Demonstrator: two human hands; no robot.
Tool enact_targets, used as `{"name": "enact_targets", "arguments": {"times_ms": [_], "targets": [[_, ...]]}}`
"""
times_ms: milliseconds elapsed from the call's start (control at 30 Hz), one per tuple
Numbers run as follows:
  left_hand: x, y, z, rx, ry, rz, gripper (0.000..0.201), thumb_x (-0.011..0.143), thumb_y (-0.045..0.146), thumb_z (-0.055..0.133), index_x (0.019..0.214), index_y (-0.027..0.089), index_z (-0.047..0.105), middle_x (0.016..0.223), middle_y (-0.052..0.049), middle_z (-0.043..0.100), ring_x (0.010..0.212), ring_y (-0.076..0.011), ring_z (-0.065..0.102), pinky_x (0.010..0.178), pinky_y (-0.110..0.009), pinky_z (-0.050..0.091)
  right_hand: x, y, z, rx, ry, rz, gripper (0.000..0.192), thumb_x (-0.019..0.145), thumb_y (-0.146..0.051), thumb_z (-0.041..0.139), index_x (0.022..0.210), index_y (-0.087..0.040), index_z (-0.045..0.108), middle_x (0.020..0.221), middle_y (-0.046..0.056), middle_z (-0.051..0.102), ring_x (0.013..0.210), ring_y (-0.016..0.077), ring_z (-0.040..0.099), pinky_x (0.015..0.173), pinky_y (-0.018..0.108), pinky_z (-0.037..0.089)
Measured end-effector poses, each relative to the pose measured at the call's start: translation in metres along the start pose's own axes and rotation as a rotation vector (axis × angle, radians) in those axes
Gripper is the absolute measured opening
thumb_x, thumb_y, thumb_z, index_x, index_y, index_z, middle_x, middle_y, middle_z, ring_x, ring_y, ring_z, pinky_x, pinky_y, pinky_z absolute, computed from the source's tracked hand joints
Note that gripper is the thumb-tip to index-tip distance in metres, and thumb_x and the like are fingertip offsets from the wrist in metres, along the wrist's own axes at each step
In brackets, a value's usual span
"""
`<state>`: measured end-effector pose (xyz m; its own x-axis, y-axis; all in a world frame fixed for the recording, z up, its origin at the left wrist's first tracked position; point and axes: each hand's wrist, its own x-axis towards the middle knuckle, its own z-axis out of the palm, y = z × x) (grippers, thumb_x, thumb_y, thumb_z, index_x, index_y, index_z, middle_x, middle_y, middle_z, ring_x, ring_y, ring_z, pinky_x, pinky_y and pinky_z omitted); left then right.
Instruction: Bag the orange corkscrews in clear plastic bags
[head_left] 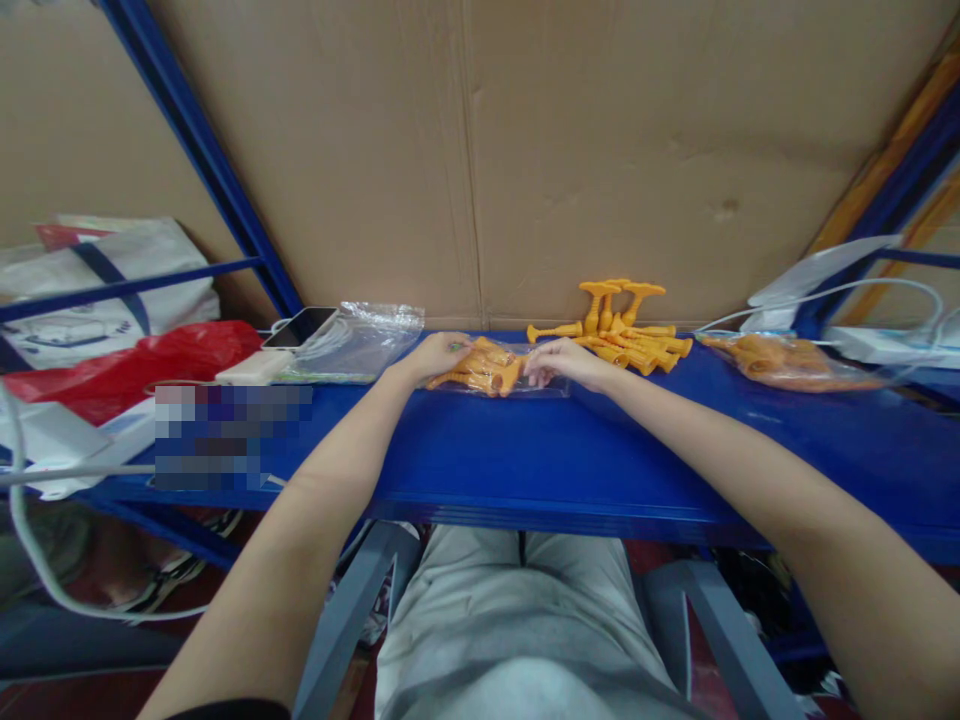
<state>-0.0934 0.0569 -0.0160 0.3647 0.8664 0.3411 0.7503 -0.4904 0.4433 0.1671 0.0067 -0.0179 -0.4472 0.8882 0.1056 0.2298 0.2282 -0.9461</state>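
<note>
1. Left hand: resting on the blue shelf, fingers curled down onto the near end of a clear bag of orange parts; appears to pin that end flat. Grip partly closed; degree of closure hard to read at this range.
2. Right hand: fingertips pinched at the opposite edge of the same bag, apparently on the plastic film rather than on the parts. Hold looks light, finger-and-thumb only.
3. Bag position: lying flat on the shelf between both hands, close to the cardboard back wall; held at two ends, likely to keep the film taut and the contents from sliding.
4. Loose orange T-shaped parts: heaped just beyond the right hand, touching one another, some upright, some lying down.
5. Second filled bag: farther right, well apart from both hands.
6. Stack of empty clear bags: left of the left hand, beside a phone and a red bag.
</note>
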Motion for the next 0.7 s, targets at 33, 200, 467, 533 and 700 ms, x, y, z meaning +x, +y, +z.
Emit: {"name": "enact_targets", "arguments": {"times_ms": [33,200,467,533,700], "targets": [[0.000,0.000,-0.002,0.024,-0.004,0.021,0.027,0.083,0.035,0.056,0.094,0.019,0.075,0.124,-0.007,0.070,0.120,-0.0251,0.061,0.108,-0.035,0.040,0.001,-0.001,-0.001,-0.027,0.017,-0.003,0.011,0.071,-0.021,0.066,0.061,-0.016,0.067,0.058,0.002,0.067,0.052,0.0105,0.059,0.055,0.022,0.047],[0.001,0.003,-0.011,0.051,-0.052,0.093,0.030,0.083,0.047,0.059,0.083,0.021,0.074,0.122,-0.007,0.070,0.131,-0.0285,0.052,0.114,-0.044,0.032,0.003,-0.005,-0.012,-0.288,0.197,-0.029,0.020,0.072,-0.013,0.054,0.055,-0.016,0.064,0.053,-0.001,0.063,0.054,0.0104,0.056,0.058,0.022,0.043],[-0.010,0.034,-0.016,-0.096,-0.250,0.070,0.044,0.085,0.052,0.054,0.061,0.018,0.068,0.071,-0.005,0.071,0.080,-0.0193,0.068,0.072,-0.026,0.051,-0.007,-0.018,-0.020,-1.194,0.413,-0.021,0.027,0.084,-0.021,0.050,0.087,-0.018,0.077,0.101,0.012,0.073,0.102,0.0279,0.063,0.084,0.038,0.043],[-0.011,0.040,-0.012,-0.095,-0.178,-0.028,0.036,0.083,0.048,0.058,0.072,0.016,0.071,0.065,-0.003,0.067,0.065,-0.0156,0.063,0.060,-0.023,0.047,-0.010,-0.024,-0.021,-1.302,0.421,0.005,0.029,0.086,-0.020,0.049,0.091,-0.017,0.077,0.106,0.014,0.072,0.106,0.0302,0.063,0.088,0.041,0.042],[-0.008,0.046,-0.003,-0.096,0.010,-0.261,0.015,0.079,0.029,0.068,0.074,0.016,0.066,0.071,-0.003,0.067,0.059,-0.0130,0.060,0.052,-0.020,0.042,-0.018,-0.032,-0.031,-1.221,0.479,0.140,0.023,0.087,-0.024,0.054,0.090,-0.015,0.076,0.099,0.017,0.073,0.101,0.0315,0.066,0.083,0.039,0.046]]}}
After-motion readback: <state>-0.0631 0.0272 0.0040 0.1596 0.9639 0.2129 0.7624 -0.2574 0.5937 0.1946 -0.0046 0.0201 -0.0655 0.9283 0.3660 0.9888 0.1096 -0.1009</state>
